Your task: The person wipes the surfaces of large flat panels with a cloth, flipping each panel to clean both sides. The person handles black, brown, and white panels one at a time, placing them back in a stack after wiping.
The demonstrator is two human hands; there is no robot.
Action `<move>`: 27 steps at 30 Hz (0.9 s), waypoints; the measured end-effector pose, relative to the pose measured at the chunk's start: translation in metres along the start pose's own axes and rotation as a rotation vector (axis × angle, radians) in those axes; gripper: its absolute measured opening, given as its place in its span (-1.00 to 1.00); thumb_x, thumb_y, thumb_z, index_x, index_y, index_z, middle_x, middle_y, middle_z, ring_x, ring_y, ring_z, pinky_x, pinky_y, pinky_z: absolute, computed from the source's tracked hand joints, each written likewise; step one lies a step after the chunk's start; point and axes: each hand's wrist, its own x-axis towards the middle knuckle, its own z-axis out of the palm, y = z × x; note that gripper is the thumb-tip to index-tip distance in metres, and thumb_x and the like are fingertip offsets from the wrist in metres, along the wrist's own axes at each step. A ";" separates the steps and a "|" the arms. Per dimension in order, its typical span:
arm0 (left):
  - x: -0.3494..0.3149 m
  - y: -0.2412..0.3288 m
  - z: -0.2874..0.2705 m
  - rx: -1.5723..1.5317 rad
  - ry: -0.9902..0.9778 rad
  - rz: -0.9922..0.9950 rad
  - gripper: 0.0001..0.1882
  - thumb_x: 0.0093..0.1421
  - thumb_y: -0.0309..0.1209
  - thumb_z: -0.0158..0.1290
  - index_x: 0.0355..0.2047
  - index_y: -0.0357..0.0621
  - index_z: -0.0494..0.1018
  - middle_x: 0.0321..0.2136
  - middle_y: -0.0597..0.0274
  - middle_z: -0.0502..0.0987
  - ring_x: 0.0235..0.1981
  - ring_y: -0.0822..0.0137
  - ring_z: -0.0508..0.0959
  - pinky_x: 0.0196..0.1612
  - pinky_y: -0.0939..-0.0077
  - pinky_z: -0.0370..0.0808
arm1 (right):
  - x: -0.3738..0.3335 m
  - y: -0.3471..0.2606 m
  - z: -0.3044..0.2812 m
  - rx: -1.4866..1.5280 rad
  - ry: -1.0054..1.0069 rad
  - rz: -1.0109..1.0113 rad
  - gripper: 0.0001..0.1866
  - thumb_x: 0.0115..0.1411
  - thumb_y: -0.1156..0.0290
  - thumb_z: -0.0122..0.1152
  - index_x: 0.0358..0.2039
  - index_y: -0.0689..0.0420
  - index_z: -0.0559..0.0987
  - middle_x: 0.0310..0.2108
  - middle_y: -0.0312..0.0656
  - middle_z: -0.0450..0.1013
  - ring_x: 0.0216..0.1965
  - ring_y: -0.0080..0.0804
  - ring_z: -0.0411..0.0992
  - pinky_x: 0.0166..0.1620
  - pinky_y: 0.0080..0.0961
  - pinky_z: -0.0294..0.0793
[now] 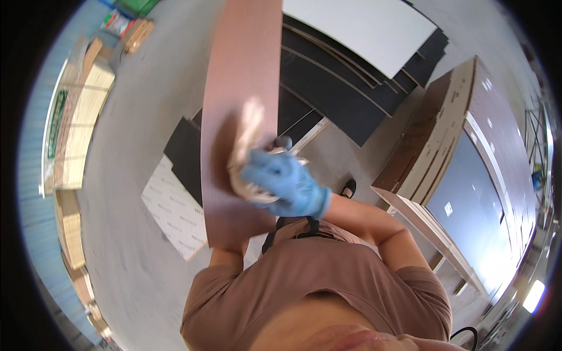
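A long reddish-brown board (243,64) with a wood-like surface stretches away in front of me. My right hand (281,180), in a blue glove, is closed around a crumpled beige cloth (249,126) over the board's near half. The cloth is smeared by motion and seems to lie against the surface. Just beyond the glove, at the board's right edge, a small dark rounded thing (284,142) shows; its kind is unclear. My left forearm (229,255) passes under the board's near end, which hides my left hand.
Black panels (333,88) lie on the floor beyond, under a white panel (363,32). A white printed sheet (174,205) lies left of the board. Stacked panels (468,193) stand at the right. Pale stacked boards (88,128) line the left wall.
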 end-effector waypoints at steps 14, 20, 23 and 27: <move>0.033 -0.026 0.104 0.300 -0.476 -0.306 -0.38 0.51 -0.03 -0.19 0.05 -0.51 0.43 -0.67 0.21 0.48 -0.72 0.44 0.44 -0.60 0.54 0.47 | 0.034 0.157 -0.312 0.074 0.817 0.459 -0.74 0.29 0.22 0.19 -0.15 0.08 0.65 -0.29 -0.07 0.67 -0.32 -0.06 0.65 -0.17 -0.18 0.65; 0.094 -0.025 0.135 0.457 -0.693 -0.401 -0.31 0.51 0.03 -0.20 -0.01 -0.57 0.45 -0.74 0.26 0.45 -0.80 0.47 0.42 -0.69 0.54 0.44 | -0.159 0.097 -0.256 0.391 0.871 0.489 -0.84 0.33 0.45 0.14 -0.18 0.20 0.64 -0.26 -0.34 0.55 -0.21 -0.60 0.46 -0.06 -0.60 0.50; 0.150 -0.047 0.170 1.113 -0.436 -0.167 -0.31 0.51 0.07 -0.17 0.06 -0.48 0.48 -0.40 0.18 0.61 -0.44 0.47 0.56 -0.33 0.52 0.53 | -0.213 0.039 -0.208 0.396 0.992 0.795 -0.87 0.31 0.41 0.24 -0.18 0.16 0.62 -0.27 -0.35 0.55 -0.23 -0.59 0.49 -0.12 -0.57 0.56; 0.207 -0.136 0.240 1.291 -0.486 0.100 -0.38 0.47 0.03 -0.03 0.09 -0.40 0.54 -0.12 0.22 0.63 -0.12 0.48 0.53 0.00 0.57 0.46 | -0.274 -0.017 -0.177 0.413 1.016 1.091 -0.86 0.25 0.40 0.32 -0.26 0.19 0.68 -0.40 -0.36 0.56 -0.34 -0.64 0.45 -0.23 -0.53 0.53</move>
